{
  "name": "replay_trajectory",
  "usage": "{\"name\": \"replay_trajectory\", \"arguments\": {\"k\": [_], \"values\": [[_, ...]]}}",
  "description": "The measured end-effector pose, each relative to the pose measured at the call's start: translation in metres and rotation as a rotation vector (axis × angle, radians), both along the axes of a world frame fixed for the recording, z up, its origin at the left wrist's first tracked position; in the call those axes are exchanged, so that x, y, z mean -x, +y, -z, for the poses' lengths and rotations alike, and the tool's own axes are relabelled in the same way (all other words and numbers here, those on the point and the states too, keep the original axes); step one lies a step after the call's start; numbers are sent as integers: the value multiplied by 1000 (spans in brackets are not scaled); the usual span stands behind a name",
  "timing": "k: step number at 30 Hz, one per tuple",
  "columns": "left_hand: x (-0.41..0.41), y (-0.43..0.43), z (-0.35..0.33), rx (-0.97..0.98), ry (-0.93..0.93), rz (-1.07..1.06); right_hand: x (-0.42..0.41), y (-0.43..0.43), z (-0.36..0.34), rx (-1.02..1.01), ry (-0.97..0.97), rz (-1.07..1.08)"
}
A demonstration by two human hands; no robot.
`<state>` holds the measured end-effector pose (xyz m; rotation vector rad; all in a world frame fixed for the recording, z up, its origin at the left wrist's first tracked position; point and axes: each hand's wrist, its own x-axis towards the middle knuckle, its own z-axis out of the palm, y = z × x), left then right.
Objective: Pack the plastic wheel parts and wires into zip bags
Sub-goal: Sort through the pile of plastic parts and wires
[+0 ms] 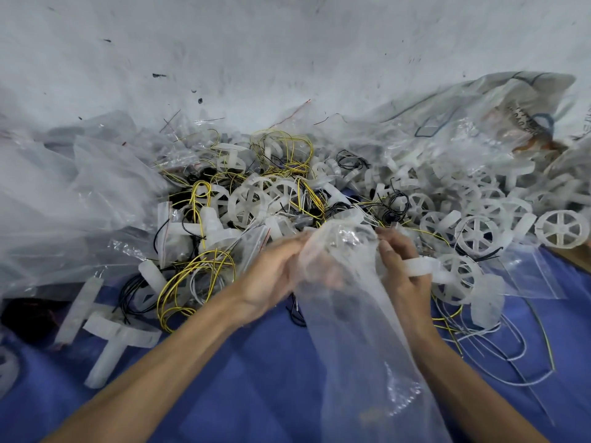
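Pinches the crumpled mouth of a clear soft plastic zip bag point(351, 318) from both sides: left hand point(275, 276) with fingers curled into the film at one edge, right hand point(404, 273) with fingertips closed on the opposite edge. Lets the bag's body hang down toward the camera over the blue cloth point(256, 385). Appears empty, though cannot say for sure through the blur and glare. Carries a white curved plastic wheel piece point(419, 266) across the right hand's fingers; cannot tell whether gripped or merely resting there.

Looks like the bag-opening step: has not yet spread the mouth, has dropped nothing visible inside. Next calls for pulling the two lips apart, then keeping one hand on the rim while feeding parts in with the other. Finds supplies close by: white spoked plastic wheels point(476, 235) just right of the hands, looped yellow wires point(204, 262) to the left, thin black wires point(395, 203) tangled beyond the bag. Needs care with the wires, likely to snag on spokes and drag neighbours along. Leaves white T-shaped plastic pieces point(108, 340) lying apart at the near left.
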<state>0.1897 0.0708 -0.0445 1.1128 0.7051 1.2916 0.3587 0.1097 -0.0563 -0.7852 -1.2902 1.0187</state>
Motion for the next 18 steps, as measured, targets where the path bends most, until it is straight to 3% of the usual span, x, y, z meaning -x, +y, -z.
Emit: {"name": "replay_trajectory", "arguments": {"k": [2, 4, 6, 8, 9, 11, 14, 18], "values": [[7, 3, -18, -15, 100, -85, -5, 5, 0, -11, 68, -53], [18, 8, -44, -205, 513, -228, -15, 9, -4, 53, 91, -206], [27, 14, -71, -465, 917, -265, -30, 15, -10, 133, -130, -434], [31, 15, -96, -655, 1189, -280, -38, 19, -17, 180, -355, -636], [30, 16, -104, -738, 1319, -279, -38, 21, -21, 176, -348, -632], [21, 13, -109, -877, 1574, -262, -32, 23, -30, 168, -103, -509], [-3, 6, -90, -1147, 1659, -219, -26, 26, -46, 216, 380, -581], [-19, 6, -57, -1213, 1347, -220, -12, 14, -46, 370, 198, -910]]}}
